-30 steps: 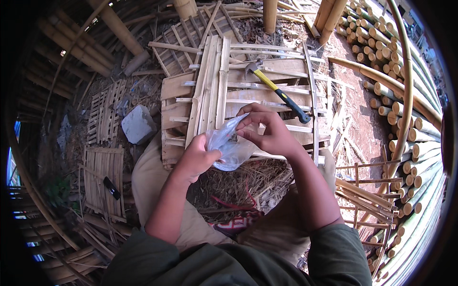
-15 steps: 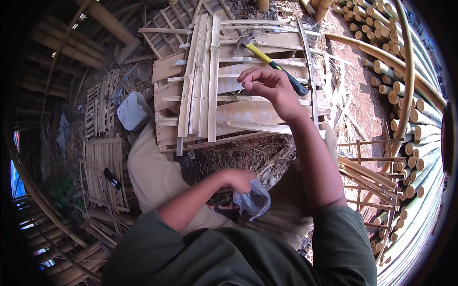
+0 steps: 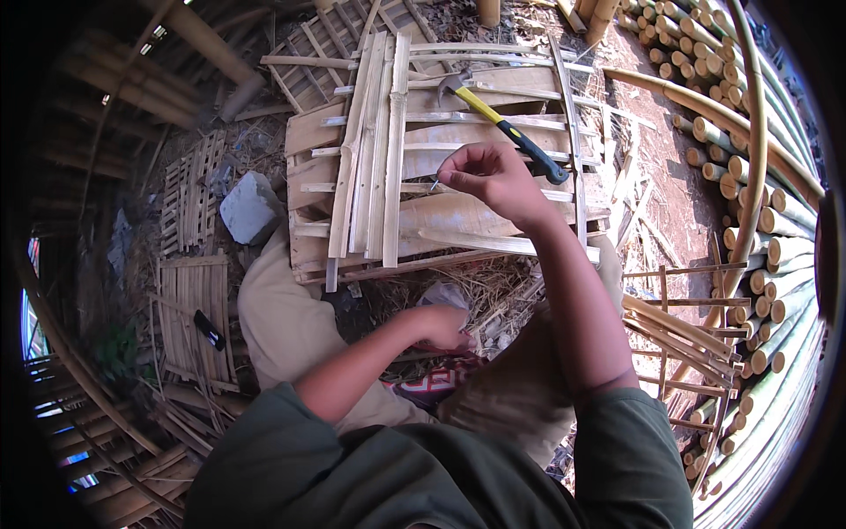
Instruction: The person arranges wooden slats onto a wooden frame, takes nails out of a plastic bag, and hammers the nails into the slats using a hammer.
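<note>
My right hand (image 3: 493,181) is above the slatted frame, thumb and fingertips pinching a thin shiny nail (image 3: 434,185). Below it, my left hand (image 3: 443,328) is low between my knees, its fingers blurred and partly hidden. A crumpled clear plastic bag (image 3: 447,294) shows just beyond that hand; whether the fingers grip it I cannot make out. The bamboo slat frame (image 3: 493,116) rests on a wooden board (image 3: 441,212), with several long upright slats (image 3: 374,141) laid across its left part. A claw hammer (image 3: 502,126) with a yellow and black handle lies on the frame, beyond my right hand.
A whitish block (image 3: 251,208) stands left of the board. Farther left, a black object (image 3: 209,331) lies on a slatted panel (image 3: 189,291). Stacked bamboo poles (image 3: 775,282) line the right side. Red and white patterned cloth (image 3: 436,381) lies between my legs.
The plastic bag has gone from the near side of my left hand to its far side, uncovering the patterned cloth. My right hand has lowered slightly, still pinching the nail.
</note>
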`<state>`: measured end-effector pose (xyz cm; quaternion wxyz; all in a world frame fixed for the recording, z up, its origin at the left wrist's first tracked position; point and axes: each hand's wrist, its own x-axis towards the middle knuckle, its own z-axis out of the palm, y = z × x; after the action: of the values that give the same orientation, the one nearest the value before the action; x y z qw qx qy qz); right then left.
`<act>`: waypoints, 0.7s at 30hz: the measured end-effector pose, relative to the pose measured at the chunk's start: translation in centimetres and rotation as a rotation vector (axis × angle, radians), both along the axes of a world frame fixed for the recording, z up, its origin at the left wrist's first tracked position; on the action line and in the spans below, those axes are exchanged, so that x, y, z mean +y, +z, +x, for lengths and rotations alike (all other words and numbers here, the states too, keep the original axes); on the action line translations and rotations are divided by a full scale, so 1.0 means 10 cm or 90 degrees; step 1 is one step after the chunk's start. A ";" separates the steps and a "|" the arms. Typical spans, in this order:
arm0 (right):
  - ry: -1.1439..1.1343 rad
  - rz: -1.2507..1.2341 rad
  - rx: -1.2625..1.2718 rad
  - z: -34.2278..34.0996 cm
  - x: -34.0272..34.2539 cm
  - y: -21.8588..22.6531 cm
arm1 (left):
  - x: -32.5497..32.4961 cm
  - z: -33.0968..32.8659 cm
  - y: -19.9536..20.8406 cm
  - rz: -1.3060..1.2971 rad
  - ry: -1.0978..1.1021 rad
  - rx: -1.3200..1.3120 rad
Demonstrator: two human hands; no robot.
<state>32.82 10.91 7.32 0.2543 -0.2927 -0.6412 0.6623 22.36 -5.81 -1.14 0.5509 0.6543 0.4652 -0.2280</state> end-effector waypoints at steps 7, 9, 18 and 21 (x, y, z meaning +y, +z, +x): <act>0.015 0.042 -0.046 -0.07 0.01 -0.06 | -0.06 -0.32 1.46 0.512 0.288 0.078; 0.089 0.091 -0.115 -0.08 0.00 -0.05 | 0.03 -0.41 1.41 0.718 0.554 -0.034; 0.257 0.046 -0.090 -0.24 -0.10 -0.20 | 0.20 -0.68 1.08 0.671 0.634 -0.203; 0.239 -0.020 -0.008 -0.30 -0.12 -0.20 | 0.21 -0.76 1.06 0.588 0.682 -0.242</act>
<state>29.84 9.74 5.27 0.1175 -0.1759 -0.6760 0.7059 14.75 -3.68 9.50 0.3263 0.5305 0.6665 0.4097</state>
